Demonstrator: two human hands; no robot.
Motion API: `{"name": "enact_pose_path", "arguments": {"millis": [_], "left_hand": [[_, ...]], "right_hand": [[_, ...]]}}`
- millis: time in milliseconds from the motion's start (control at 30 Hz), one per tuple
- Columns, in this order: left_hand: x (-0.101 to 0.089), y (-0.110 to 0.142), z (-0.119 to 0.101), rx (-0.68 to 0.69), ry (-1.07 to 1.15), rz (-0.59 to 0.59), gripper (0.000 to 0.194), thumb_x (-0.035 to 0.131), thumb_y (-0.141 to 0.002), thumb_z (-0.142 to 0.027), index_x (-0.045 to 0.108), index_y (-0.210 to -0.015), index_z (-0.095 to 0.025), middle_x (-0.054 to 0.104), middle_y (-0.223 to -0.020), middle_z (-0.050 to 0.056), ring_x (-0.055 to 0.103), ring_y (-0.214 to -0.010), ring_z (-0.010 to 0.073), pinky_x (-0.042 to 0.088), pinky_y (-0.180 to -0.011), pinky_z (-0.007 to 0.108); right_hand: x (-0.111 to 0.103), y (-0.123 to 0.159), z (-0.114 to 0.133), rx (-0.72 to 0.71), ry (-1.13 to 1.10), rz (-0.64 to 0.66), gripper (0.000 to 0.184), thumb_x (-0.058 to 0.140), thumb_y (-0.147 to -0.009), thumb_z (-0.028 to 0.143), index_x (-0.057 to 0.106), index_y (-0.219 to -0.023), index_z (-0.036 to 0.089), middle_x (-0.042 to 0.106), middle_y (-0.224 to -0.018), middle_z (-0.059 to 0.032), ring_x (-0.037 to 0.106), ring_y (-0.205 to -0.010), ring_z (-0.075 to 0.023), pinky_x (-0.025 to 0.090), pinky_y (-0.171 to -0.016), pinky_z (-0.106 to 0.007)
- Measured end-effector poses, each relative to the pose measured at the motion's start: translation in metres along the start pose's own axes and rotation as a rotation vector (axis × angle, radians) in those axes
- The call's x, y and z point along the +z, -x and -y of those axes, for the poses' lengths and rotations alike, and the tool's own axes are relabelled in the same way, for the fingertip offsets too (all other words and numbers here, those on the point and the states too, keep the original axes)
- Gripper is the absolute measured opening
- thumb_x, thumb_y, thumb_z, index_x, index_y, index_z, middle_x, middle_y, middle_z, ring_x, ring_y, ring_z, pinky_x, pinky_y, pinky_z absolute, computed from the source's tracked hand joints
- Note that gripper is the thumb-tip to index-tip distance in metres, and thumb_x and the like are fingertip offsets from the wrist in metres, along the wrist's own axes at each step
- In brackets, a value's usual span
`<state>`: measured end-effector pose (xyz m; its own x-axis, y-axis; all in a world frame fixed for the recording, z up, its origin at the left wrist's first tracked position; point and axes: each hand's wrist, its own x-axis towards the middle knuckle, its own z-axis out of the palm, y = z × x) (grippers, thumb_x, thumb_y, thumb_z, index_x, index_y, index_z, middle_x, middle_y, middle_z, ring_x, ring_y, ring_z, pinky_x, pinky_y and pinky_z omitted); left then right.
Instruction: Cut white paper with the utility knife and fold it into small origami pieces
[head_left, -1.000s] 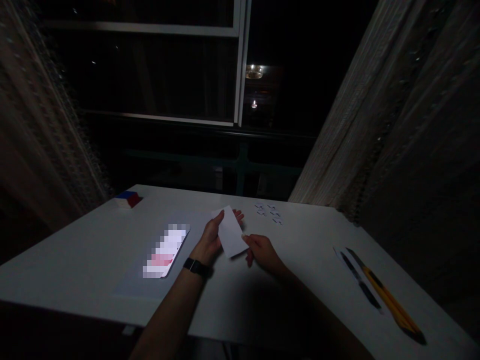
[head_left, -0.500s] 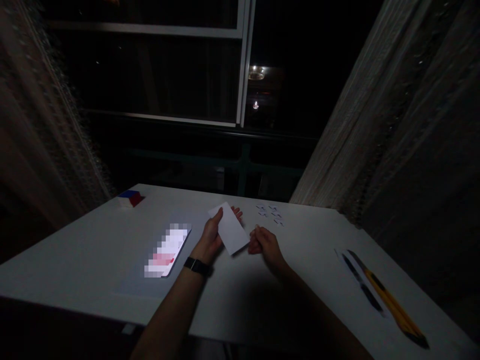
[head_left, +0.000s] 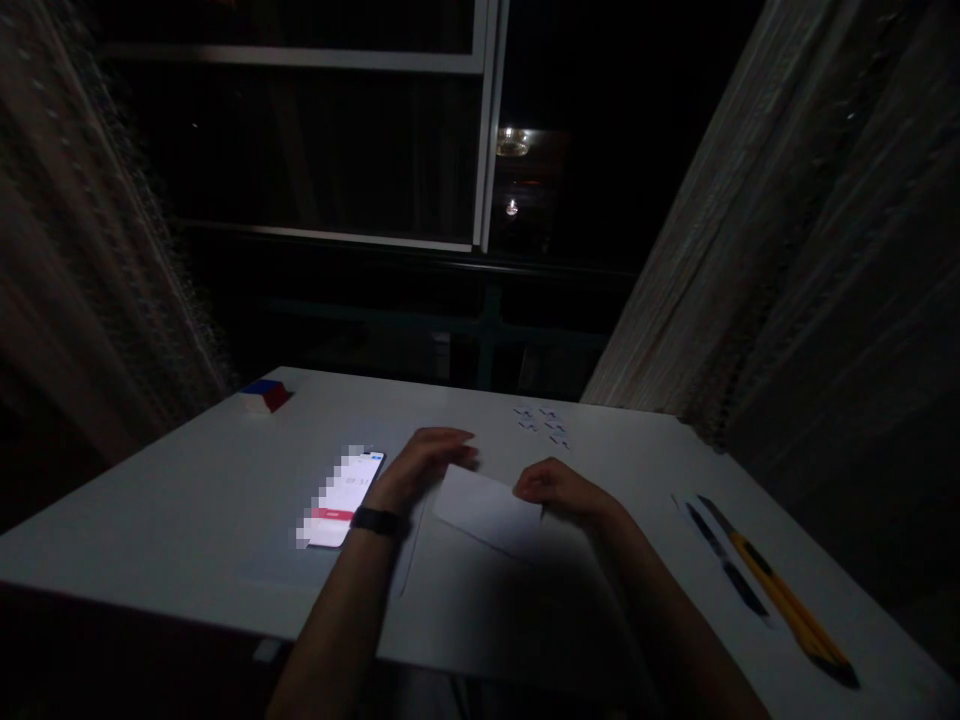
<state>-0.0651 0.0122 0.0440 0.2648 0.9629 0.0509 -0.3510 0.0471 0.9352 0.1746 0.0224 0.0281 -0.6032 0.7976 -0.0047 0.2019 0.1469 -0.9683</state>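
Observation:
A small white rectangular sheet of paper (head_left: 487, 512) is held low over the table, in front of me. My right hand (head_left: 559, 487) pinches it by its right edge, with the fingers closed. At the paper's upper left corner is my left hand (head_left: 426, 462), its fingers stretched out to the right and holding nothing visible. A black-banded watch (head_left: 376, 521) sits on my left wrist. Beyond my hands, several small paper pieces with dark marks (head_left: 541, 424) lie in a cluster on the white table (head_left: 187, 470).
Left of my left wrist lies a lit phone (head_left: 345, 500), partly pixelated. A blue, red and white block (head_left: 265, 396) stands at the far left. On the right are a yellow utility knife (head_left: 780, 596) and a slim dark craft knife or pen (head_left: 726, 562). Curtains (head_left: 690, 220) flank the dark window.
My left hand has let go of the paper and shifted slightly left, fingers extended. The right hand now grips the paper, which has turned sideways and come lower and closer.

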Motion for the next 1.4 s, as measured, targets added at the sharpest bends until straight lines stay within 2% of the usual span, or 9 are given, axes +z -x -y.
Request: {"name": "enact_pose_path", "arguments": {"millis": [133,267,467,800,867,967,1133,1267,1400], "left_hand": [[0.008,0.001,0.012,-0.024,-0.584,0.266,0.025,0.070,-0.066,-0.030,0.073,-0.085,-0.013,0.071,-0.083,0.011,0.065,-0.078,0.0236,0.047,-0.070,0.030],[0.020,-0.004,0.029,-0.014,-0.819,0.339,0.022,0.070,-0.063,-0.034,0.074,-0.075,-0.016,0.071,-0.071,0.006,0.063,-0.067,0.0201,0.044,-0.060,0.026],[0.017,-0.009,0.034,-0.103,-0.748,0.387,0.021,0.072,-0.060,-0.032,0.072,-0.068,-0.012,0.069,-0.065,0.004,0.058,-0.061,0.0149,0.042,-0.059,0.024],[0.003,-0.012,0.027,-0.174,-0.674,0.306,0.015,0.074,-0.053,-0.027,0.072,-0.060,-0.014,0.066,-0.058,0.002,0.055,-0.059,0.0142,0.039,-0.058,0.024],[0.002,-0.012,0.027,-0.167,-0.638,0.276,0.016,0.075,-0.052,-0.026,0.071,-0.060,-0.013,0.065,-0.057,0.002,0.054,-0.058,0.0137,0.039,-0.058,0.024],[0.001,-0.013,0.026,-0.122,-0.557,0.160,0.021,0.076,-0.053,-0.031,0.071,-0.062,-0.012,0.064,-0.057,0.002,0.053,-0.056,0.0127,0.039,-0.056,0.023],[0.005,-0.016,0.029,-0.080,-0.468,-0.062,0.033,0.076,-0.056,-0.040,0.069,-0.066,-0.009,0.064,-0.058,0.004,0.053,-0.052,0.0118,0.037,-0.050,0.023],[0.005,-0.019,0.032,-0.076,-0.391,-0.112,0.036,0.078,-0.055,-0.038,0.070,-0.074,-0.008,0.066,-0.063,0.006,0.055,-0.054,0.0128,0.039,-0.052,0.024],[0.004,-0.018,0.031,-0.061,-0.352,-0.131,0.032,0.078,-0.053,-0.035,0.069,-0.067,-0.008,0.065,-0.061,0.006,0.055,-0.054,0.0125,0.039,-0.053,0.024]], "right_hand": [[-0.013,0.008,0.005,0.021,0.159,0.166,0.019,0.066,-0.064,0.033,0.069,-0.066,0.014,0.063,-0.060,0.0001,0.053,-0.056,-0.0120,0.040,-0.056,-0.023],[-0.011,0.007,0.004,0.024,0.188,0.221,0.019,0.065,-0.066,0.032,0.070,-0.067,0.014,0.064,-0.061,-0.0001,0.053,-0.057,-0.0119,0.041,-0.058,-0.023],[-0.016,0.005,0.002,0.076,0.129,0.204,0.020,0.070,-0.062,0.031,0.071,-0.067,0.012,0.063,-0.058,-0.0006,0.054,-0.054,-0.0116,0.042,-0.055,-0.023],[-0.032,0.017,0.004,0.125,-0.091,0.231,0.026,0.070,-0.064,0.034,0.071,-0.068,0.009,0.069,-0.063,-0.0086,0.063,-0.055,-0.0164,0.050,-0.058,-0.028],[-0.037,0.018,0.003,0.103,-0.130,0.182,0.028,0.071,-0.064,0.035,0.071,-0.071,0.008,0.070,-0.065,-0.0101,0.064,-0.055,-0.0173,0.051,-0.057,-0.029],[-0.039,0.015,-0.001,0.047,-0.243,-0.044,0.032,0.071,-0.065,0.039,0.069,-0.072,0.008,0.069,-0.065,-0.0099,0.064,-0.055,-0.0175,0.051,-0.056,-0.029],[-0.013,-0.003,-0.010,0.050,-0.390,-0.307,0.047,0.072,-0.064,0.043,0.061,-0.102,0.019,0.069,-0.080,-0.0052,0.066,-0.068,-0.0186,0.054,-0.058,-0.031],[0.002,-0.013,-0.013,0.089,-0.363,-0.440,0.038,0.081,-0.051,0.036,0.065,-0.076,0.012,0.068,-0.066,-0.0058,0.064,-0.059,-0.0190,0.054,-0.056,-0.031],[-0.007,-0.012,-0.015,0.069,-0.392,-0.544,0.033,0.079,-0.053,0.038,0.066,-0.066,0.011,0.068,-0.065,-0.0066,0.063,-0.060,-0.0188,0.053,-0.055,-0.030]]}}
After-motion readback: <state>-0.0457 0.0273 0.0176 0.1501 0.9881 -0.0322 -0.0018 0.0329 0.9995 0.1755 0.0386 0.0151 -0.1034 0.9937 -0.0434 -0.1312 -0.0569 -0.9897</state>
